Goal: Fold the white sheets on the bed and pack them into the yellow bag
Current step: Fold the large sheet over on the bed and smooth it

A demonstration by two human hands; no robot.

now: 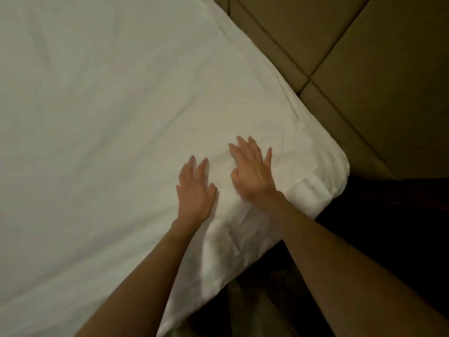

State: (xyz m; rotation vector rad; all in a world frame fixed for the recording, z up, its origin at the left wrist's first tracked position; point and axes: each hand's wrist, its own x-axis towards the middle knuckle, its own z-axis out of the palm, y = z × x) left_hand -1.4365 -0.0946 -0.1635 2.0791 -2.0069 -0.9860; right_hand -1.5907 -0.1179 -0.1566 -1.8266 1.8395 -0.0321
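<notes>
A white sheet (109, 105) covers the bed and fills most of the view, wrinkled near the bed's corner (323, 171) at the right. My left hand (195, 190) lies flat on the sheet with fingers spread. My right hand (252, 169) rests on the sheet just to its right, fingers straight and pointing away from me, close to the corner. Neither hand holds any fabric. The yellow bag is not in view.
A padded tan headboard (364, 57) with stitched panels runs behind the bed at the upper right. Dark floor (388, 227) shows beside the bed's corner and edge at the lower right.
</notes>
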